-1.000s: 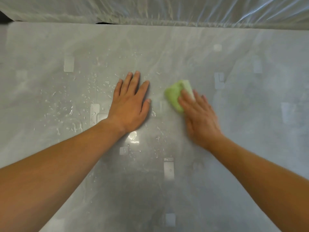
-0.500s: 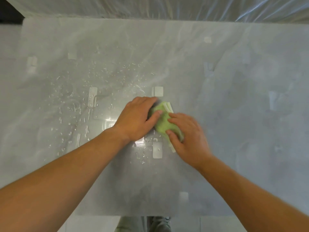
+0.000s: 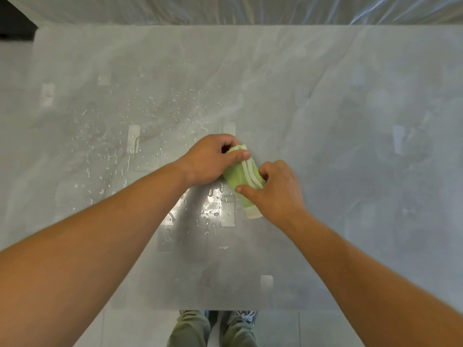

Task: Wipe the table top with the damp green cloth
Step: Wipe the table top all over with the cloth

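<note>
Grey marble-patterned table top [image 3: 325,121] fills the view, with clear plastic sheeting [image 3: 225,8] hanging along its far edge. Green cloth [image 3: 238,175], folded into layers, sits near the table's middle. Left hand [image 3: 210,161] is closed over the cloth's far end; right hand [image 3: 278,189] is clamped on its near end. Water droplets [image 3: 160,106] lie scattered beyond and left of the cloth, and a wet patch [image 3: 213,209] shines just nearer than it. Person's trouser legs [image 3: 213,329] show below the near edge.
</note>
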Available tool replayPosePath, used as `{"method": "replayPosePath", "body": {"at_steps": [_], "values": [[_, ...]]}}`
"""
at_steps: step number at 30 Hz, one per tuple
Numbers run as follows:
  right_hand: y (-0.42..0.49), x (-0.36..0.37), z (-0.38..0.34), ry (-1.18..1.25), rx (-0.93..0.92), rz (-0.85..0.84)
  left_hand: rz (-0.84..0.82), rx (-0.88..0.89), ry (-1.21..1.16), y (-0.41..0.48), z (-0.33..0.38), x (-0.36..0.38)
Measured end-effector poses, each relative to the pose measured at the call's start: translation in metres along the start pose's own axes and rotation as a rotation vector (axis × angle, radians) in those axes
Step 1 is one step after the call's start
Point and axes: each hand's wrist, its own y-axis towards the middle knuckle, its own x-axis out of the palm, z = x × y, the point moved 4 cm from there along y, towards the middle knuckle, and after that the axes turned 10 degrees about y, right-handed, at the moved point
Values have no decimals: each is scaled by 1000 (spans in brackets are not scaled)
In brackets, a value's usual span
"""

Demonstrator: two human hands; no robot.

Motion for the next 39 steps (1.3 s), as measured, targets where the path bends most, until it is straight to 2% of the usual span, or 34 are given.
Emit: {"method": "replayPosePath", "body": {"at_steps": [2,3,6,7,11,15,19,22,25,26,28,31,34,35,37,39], "values": [[3,-8,-1,131,-3,-3,2,16,-88,0,1,-4],[6,-15,-5,122,-56,33,15,33,-131,2,3,-8],[19,-33,-21,-70,-373,267,88,111,-184,10,9,-27],[22,-31,-26,-120,-462,291,110,130,-152,12,8,-34],[17,5,-27,-276,-667,133,181,149,160,4,-22,-46],[19,17,-34,-347,-757,131,316,55,472,-12,-62,-53],[27,51,-20,-659,-862,-126,255,-49,706,-18,-89,-45],[64,34,-18,-698,-782,-72,172,-47,736,-18,-100,-35],[132,-2,-39,-531,-424,128,147,-34,693,-15,-105,-33],[143,-3,-49,-497,-365,168,145,-28,681,-15,-106,-32],[131,17,-61,-509,-409,175,145,-15,632,-16,-107,-33],[50,61,-39,-620,-652,11,162,1,556,-17,-105,-36],[18,61,-14,-682,-753,-145,170,5,538,-18,-105,-37],[30,55,-14,-699,-762,-147,175,2,551,-18,-105,-36],[68,41,-25,-694,-700,-39,181,5,582,-17,-105,-34],[105,31,-44,-608,-517,112,191,6,595,-17,-107,-33]]}}
